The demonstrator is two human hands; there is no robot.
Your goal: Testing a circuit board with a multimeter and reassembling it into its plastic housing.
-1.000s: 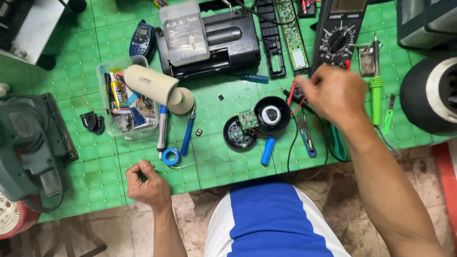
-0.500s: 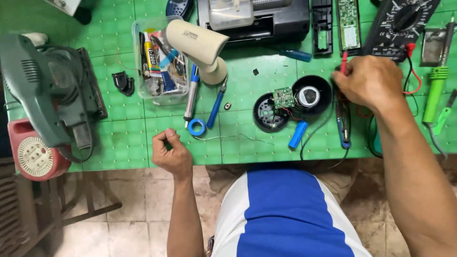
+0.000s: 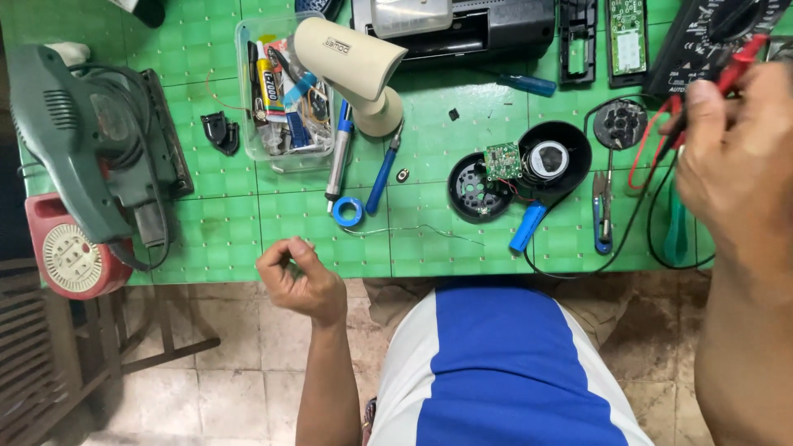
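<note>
My left hand (image 3: 299,281) hovers just off the front edge of the green mat (image 3: 215,239), fingers curled in, and nothing shows in it. A thin loose wire (image 3: 421,230) lies on the mat just beyond it. My right hand (image 3: 735,161) is at the right edge, closed around a red test probe (image 3: 742,54) that reaches toward a black multimeter (image 3: 702,37). Red and black leads loop under that hand. Between the hands lies an opened round black device (image 3: 555,157) with a green circuit board (image 3: 502,160), and a blue cylinder cell (image 3: 527,227) is wired to it.
A blue-handled soldering iron (image 3: 339,161), a blue solder spool (image 3: 347,211) and a blue screwdriver (image 3: 381,176) lie centre-left. Behind are a cream nozzle-shaped tool (image 3: 351,56) and a clear parts box (image 3: 277,140). A green sander (image 3: 87,140) stands left, with small snips (image 3: 601,206) right.
The view has slid right and closer. My left hand has drawn back from the mat to its front edge. My right hand has shifted right, toward the multimeter leads.
</note>
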